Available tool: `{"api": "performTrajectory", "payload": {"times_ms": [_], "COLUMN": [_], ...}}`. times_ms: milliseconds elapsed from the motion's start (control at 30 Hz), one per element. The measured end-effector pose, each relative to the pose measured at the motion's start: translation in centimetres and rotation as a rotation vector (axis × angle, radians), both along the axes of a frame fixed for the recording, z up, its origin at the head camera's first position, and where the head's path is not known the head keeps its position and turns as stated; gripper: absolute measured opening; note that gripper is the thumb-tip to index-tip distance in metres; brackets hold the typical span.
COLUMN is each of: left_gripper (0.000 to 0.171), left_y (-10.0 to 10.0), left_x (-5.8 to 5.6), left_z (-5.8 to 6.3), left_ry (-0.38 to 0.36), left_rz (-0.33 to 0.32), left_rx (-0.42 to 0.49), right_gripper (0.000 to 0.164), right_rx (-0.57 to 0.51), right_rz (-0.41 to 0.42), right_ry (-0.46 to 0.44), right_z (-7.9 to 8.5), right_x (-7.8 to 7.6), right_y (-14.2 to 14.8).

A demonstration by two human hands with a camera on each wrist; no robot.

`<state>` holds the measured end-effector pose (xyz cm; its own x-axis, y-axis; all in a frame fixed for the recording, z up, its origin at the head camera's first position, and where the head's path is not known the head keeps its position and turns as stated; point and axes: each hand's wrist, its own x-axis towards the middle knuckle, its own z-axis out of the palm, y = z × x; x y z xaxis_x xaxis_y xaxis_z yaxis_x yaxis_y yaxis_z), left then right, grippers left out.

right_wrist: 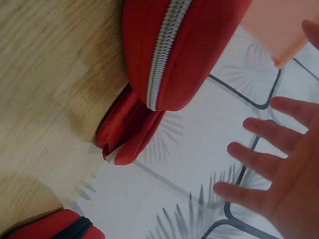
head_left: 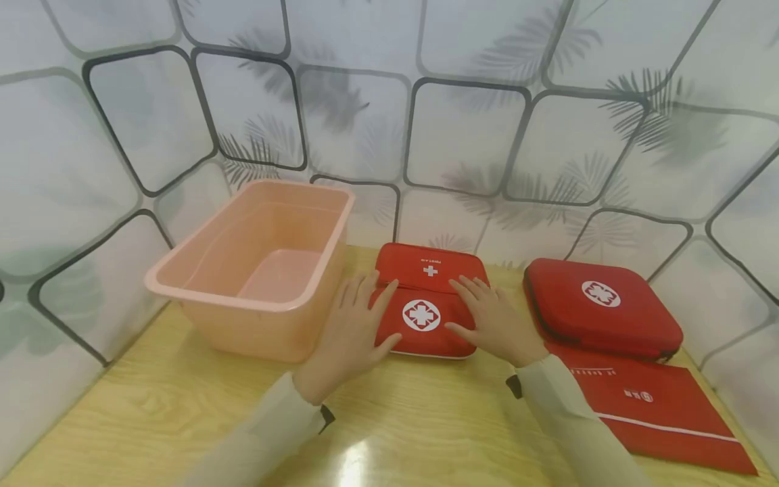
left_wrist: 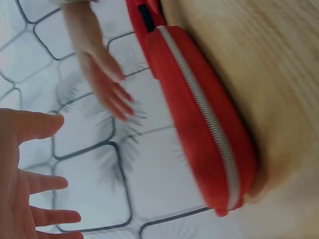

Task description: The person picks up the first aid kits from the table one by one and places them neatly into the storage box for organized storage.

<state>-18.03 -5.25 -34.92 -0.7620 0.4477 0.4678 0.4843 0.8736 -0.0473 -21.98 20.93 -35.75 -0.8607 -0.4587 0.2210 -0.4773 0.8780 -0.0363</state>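
Note:
Two red first-aid pouches lie one behind the other on the table. The front pouch point(head_left: 395, 331) bears a white cross in a circle; a silver zipper shows along its side in both wrist views. Behind it, the rear pouch point(head_left: 456, 267) has a small white cross, its front part overlapped by the front pouch. My left hand point(head_left: 347, 331) hovers at the left side of the front pouch, fingers spread. On the other side, my right hand point(head_left: 496, 323) reaches over its right edge, fingers also spread. Both wrist views show the hands apart from the pouch, holding nothing.
At left stands a peach plastic basin point(head_left: 243, 297), near my left hand. To the right, a larger red hard case point(head_left: 566, 297) with a white emblem rests partly on a flat red folder point(head_left: 669, 406). A patterned wall covering point(head_left: 365, 128) rises behind the wooden table point(head_left: 420, 419).

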Motion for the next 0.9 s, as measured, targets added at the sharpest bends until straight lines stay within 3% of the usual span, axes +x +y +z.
{"api": "performTrajectory", "payload": {"times_ms": [200,300,433,600,700,800,900], "left_gripper": [0.07,0.065,0.064,0.057,0.053,0.041,0.041], "left_y": [-1.3,-2.6,-5.2,-8.4,-9.8,-10.7,-11.1], "left_x": [2.2,2.7,2.5,1.9,1.8,1.8,1.7], "left_z": [2.0,2.6,2.9,2.8,2.7,2.5,2.1], "left_ry": [0.219,0.301,0.373,0.416,0.383,0.315,0.285], "left_rz": [-0.053,-0.062,-0.03,0.03,0.043,0.025,-0.025], "left_rx": [0.015,0.07,0.111,0.109,0.131,0.157,0.164], "right_gripper": [0.075,0.073,0.07,0.071,0.071,0.073,0.074], "right_rx": [-0.022,-0.011,0.014,0.046,0.045,0.031,0.019], "right_rz": [0.09,0.118,0.141,0.15,0.149,0.14,0.143], "right_ry": [-0.047,-0.091,-0.163,-0.223,-0.253,-0.284,-0.298], "right_z": [-0.4,-0.4,-0.4,-0.9,-1.2,-1.3,-1.1], "right_x": [-1.7,-2.7,-3.5,-4.3,-4.7,-4.8,-4.9], "right_y": [-0.2,-0.5,-0.9,-1.1,-1.1,-1.1,-1.0]}}
